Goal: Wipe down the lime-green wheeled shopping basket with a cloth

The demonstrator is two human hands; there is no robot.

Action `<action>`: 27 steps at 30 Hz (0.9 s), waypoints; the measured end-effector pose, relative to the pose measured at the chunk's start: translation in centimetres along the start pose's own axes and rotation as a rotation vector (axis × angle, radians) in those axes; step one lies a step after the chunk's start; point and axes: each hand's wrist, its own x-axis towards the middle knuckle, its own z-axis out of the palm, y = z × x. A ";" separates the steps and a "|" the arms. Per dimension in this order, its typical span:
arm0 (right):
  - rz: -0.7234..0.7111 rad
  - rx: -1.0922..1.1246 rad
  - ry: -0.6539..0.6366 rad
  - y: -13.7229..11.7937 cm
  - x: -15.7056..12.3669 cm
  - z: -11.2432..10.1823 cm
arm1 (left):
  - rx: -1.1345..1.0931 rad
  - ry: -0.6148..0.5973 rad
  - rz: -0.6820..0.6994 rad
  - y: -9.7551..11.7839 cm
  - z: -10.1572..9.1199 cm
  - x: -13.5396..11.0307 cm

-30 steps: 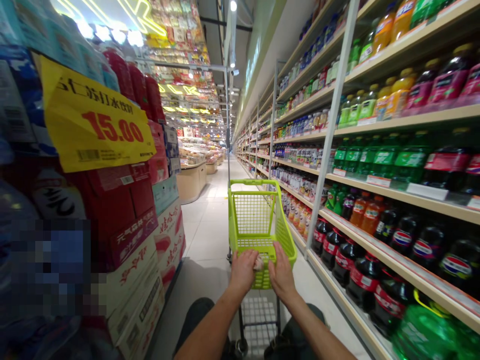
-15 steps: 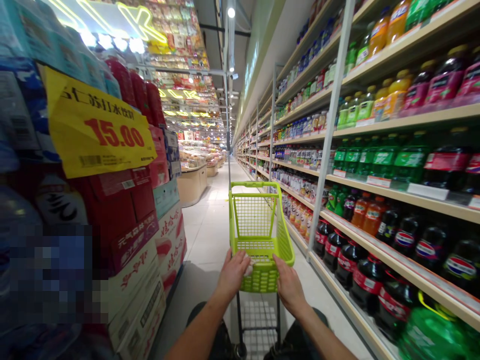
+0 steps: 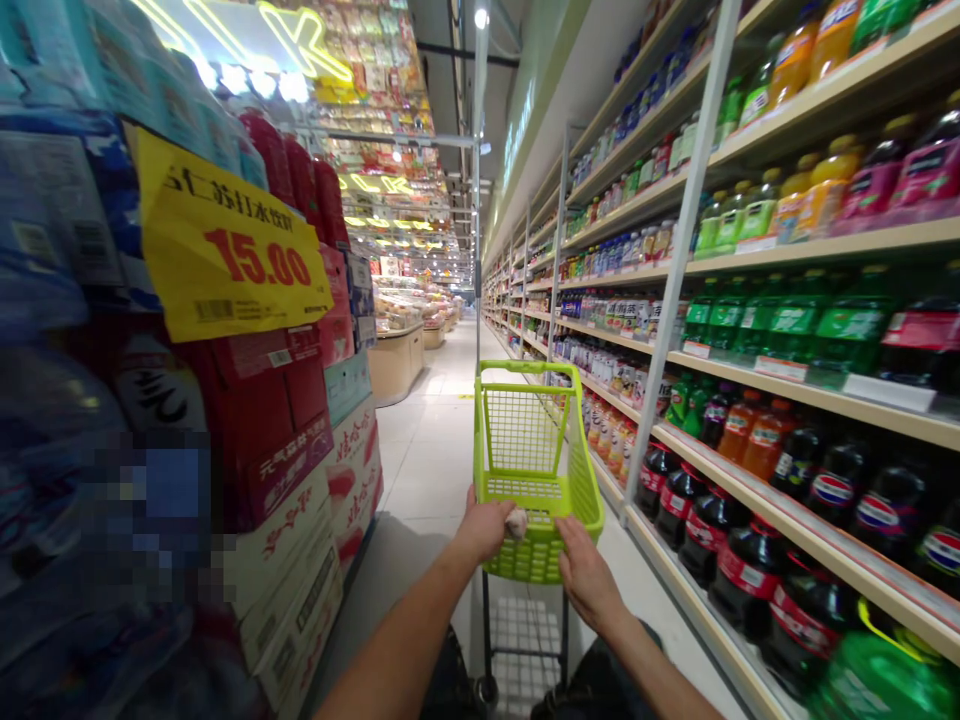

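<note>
A lime-green plastic shopping cart stands in front of me, its basket showing a bare mesh bottom. My left hand is closed on the left part of the cart's near rim. At its fingertips is a small pale, lumpy thing, whose kind I cannot make out. My right hand grips the near rim farther right, fingers curled over the edge. Dark legs of the cart run down to a lower rack between my knees.
Shelves of soda bottles line the right side closely. At left, stacked drink cartons carry a yellow price sign reading 15.00. A tiled aisle runs ahead past wooden display counters. A metal pole rises behind the cart.
The view has swung slightly left, so the surroundings sit farther right. My left hand has turned and closed more on the rim, and the pale lump shows more clearly. My right hand stays on the rim.
</note>
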 end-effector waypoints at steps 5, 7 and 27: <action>-0.125 -0.047 -0.027 1.9 -1.0 -0.4 | 0.002 -0.029 0.003 1.7 -0.2 0.0; -0.133 -0.067 -0.025 3.6 -1.2 -1.0 | -0.002 -0.032 0.009 3.4 0.1 0.0; 0.174 -0.010 0.048 2.2 0.7 -4.7 | 0.083 0.337 0.342 7.8 2.2 1.3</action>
